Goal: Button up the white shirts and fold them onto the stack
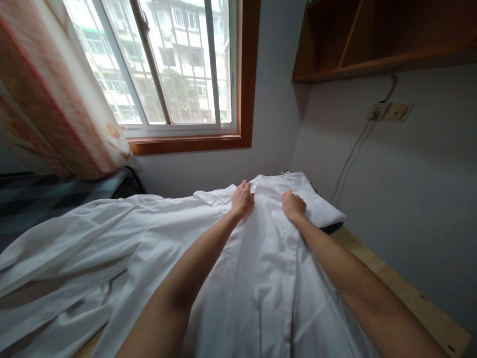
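Note:
A long white coat (261,258) lies spread toward me, its front edge and seams running lengthwise. My left hand (243,200) is closed on the fabric near the far end, fingers bent over it. To its right, my right hand (294,204) pinches the same coat, with the fingertips partly hidden. Left of my left hand, more white cloth with a collar (214,197) spreads out in loose folds. Whether it joins the cloth under my hands, I cannot tell. Folded white cloth (324,211) lies beyond my right hand.
A wooden board edge (398,288) runs along the right wall. Dark patterned fabric (333,227) shows under the white cloth. A curtain (55,94) hangs at left by the window (179,64). A cord (348,159) drops from the wall socket (380,111), below a wooden shelf (383,58).

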A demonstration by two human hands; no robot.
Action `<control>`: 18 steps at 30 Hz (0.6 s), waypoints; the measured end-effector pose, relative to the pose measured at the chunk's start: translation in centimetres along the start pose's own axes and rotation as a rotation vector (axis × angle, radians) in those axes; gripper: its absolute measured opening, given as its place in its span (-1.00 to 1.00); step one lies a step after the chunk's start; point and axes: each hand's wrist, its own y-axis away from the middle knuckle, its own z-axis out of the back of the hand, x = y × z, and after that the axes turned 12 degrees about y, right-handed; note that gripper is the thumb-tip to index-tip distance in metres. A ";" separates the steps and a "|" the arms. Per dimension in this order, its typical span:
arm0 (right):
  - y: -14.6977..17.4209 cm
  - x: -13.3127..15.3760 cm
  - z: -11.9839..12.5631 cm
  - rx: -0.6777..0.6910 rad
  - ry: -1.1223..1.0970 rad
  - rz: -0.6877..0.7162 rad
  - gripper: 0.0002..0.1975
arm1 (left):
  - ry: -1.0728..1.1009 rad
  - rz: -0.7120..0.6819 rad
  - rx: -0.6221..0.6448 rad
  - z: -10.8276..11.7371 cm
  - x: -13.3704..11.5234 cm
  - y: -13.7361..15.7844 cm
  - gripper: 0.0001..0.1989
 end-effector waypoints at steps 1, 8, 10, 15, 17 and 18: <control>-0.2 0.2 0.1 -0.021 -0.021 -0.006 -0.54 | -0.091 -0.070 0.032 0.6 -0.5 1.3 -0.65; -2.4 1.7 0.3 -0.100 -0.058 0.143 -0.59 | -0.302 -0.318 0.638 4.4 -4.1 16.0 -0.28; -2.8 1.7 -0.2 -0.093 -0.033 0.153 -0.62 | -0.300 -0.318 0.761 5.3 -4.3 19.7 -0.21; -2.4 1.2 -1.1 -0.098 -0.042 0.141 -0.61 | -0.295 -0.310 0.893 7.2 -4.6 23.9 -0.16; -1.5 1.4 -0.9 -0.186 -0.039 0.170 -0.62 | -0.309 -0.305 0.888 7.9 -5.2 24.8 -0.16; -1.0 1.6 -0.7 -0.255 -0.039 0.212 -0.61 | -0.312 -0.314 0.887 8.2 -5.6 25.3 -0.15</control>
